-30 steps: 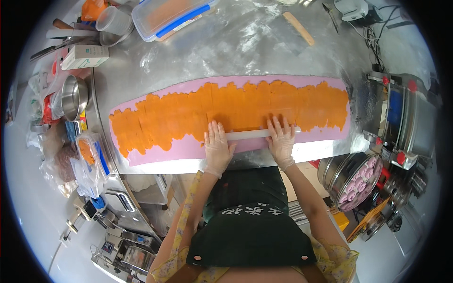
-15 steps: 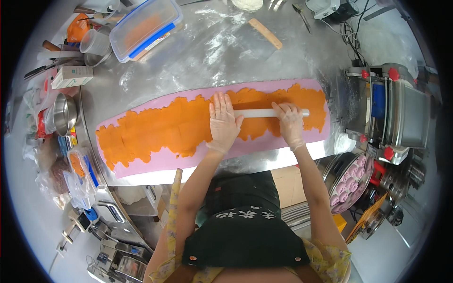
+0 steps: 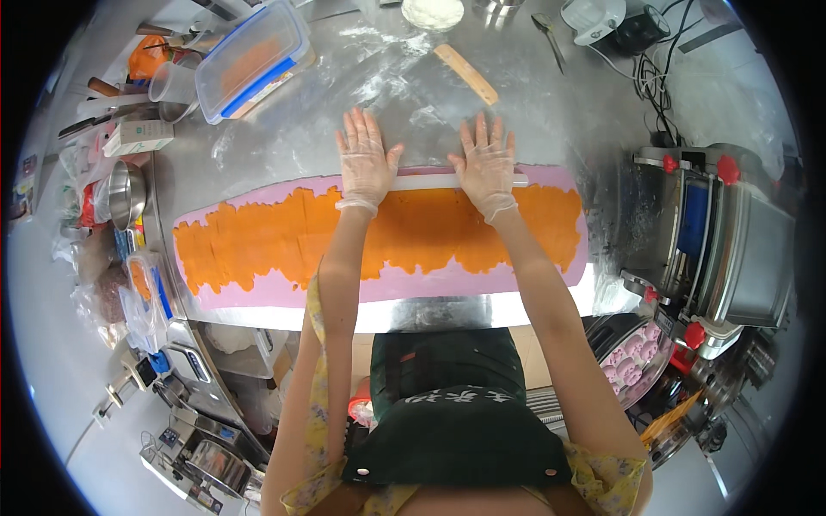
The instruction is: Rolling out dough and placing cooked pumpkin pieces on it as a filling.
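Note:
A long sheet of pink dough (image 3: 327, 295) lies across the metal table, spread with a ragged-edged orange layer (image 3: 284, 232). Near its far edge a white rolling pin (image 3: 426, 181) rests crosswise on the orange. Over the pin's left part lies my left hand (image 3: 366, 163), palm down, fingers stretched out past the dough. My right hand (image 3: 488, 170) presses flat on its right part, fingers spread. Both hands wear thin clear gloves. My palms hide parts of the pin.
Beyond the dough are a wooden-handled scraper (image 3: 466, 74), a bowl of white powder (image 3: 433, 12) and a spoon (image 3: 547, 39). A lidded plastic box (image 3: 254, 64) stands far left. At the right are a metal machine with red knobs (image 3: 748, 249) and a round tray of pink rolls (image 3: 632, 361).
Both hands and the rolling pin have moved away from me toward the dough's far edge. My right hand has gone from curled round the pin to flat with fingers spread.

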Tool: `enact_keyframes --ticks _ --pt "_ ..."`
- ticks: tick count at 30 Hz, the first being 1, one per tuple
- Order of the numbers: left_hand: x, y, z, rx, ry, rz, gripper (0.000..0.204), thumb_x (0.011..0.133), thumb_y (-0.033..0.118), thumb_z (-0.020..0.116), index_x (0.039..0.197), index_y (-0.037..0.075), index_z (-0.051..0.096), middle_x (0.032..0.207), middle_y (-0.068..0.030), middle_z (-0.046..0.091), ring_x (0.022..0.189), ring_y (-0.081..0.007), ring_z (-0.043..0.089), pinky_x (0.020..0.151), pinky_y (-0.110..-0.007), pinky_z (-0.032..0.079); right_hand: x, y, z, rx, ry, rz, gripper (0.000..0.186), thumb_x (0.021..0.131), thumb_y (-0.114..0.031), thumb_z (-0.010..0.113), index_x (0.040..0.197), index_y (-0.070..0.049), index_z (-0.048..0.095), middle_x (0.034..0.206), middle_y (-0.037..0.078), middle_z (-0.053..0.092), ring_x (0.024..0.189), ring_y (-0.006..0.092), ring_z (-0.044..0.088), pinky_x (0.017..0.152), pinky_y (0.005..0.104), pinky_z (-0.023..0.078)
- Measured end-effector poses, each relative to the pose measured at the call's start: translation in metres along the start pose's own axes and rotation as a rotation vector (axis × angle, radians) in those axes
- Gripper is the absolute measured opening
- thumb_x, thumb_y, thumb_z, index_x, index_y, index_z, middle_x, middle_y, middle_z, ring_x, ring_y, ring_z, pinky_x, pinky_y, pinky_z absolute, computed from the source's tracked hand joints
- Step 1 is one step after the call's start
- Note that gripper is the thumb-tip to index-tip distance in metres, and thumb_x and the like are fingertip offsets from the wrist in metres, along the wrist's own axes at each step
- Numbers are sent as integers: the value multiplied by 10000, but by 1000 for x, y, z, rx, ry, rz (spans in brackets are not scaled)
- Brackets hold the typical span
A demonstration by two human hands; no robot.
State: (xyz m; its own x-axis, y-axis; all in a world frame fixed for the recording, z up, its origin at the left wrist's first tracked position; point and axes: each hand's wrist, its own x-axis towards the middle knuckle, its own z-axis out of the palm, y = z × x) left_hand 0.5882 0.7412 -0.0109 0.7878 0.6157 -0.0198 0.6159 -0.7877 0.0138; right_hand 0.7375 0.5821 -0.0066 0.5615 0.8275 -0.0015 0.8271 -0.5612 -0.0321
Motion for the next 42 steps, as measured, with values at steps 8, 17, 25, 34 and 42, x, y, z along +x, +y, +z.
enact_keyframes --ticks 8,17,25,34,42 --pt "-139 19 -27 -191 -212 -60 967 829 470 647 1486 -82 202 1561 -266 202 1469 -389 161 1167 -554 167 -137 -9 -11 205 -42 -84 575 847 -288 661 1378 -138 500 1443 77 431 1331 339 385 1067 547 309" --pt "-139 -28 -18 -219 -193 -172 903 885 468 573 1488 -84 190 1548 -293 204 1457 -415 176 1160 -565 171 -101 -71 -7 187 -147 -167 671 846 -424 634 1418 -115 468 1474 20 421 1355 316 359 1073 546 301" --pt "-21 -62 1 -155 -22 -75 875 899 488 546 1465 -104 239 1533 -301 239 1450 -423 191 1161 -561 181 13 -72 -13 196 -27 -61 725 848 -467 629 1447 -117 418 1508 92 376 1395 380 298 1084 609 264" --pt "-130 -38 -28 -274 -304 -77 931 833 407 654 1479 -92 207 1537 -292 239 1456 -424 179 1164 -579 136 -105 -82 -25 225 -75 -42 581 856 -316 625 1388 -121 498 1437 106 432 1330 337 381 1068 550 313" --pt "-152 29 -34 -356 -139 15 818 855 341 627 1481 -47 272 1539 -237 290 1444 -365 265 1159 -561 148 -133 -14 -31 371 -1 -235 498 769 -84 570 1262 -146 600 1068 48 514 1054 225 511 936 427 410"
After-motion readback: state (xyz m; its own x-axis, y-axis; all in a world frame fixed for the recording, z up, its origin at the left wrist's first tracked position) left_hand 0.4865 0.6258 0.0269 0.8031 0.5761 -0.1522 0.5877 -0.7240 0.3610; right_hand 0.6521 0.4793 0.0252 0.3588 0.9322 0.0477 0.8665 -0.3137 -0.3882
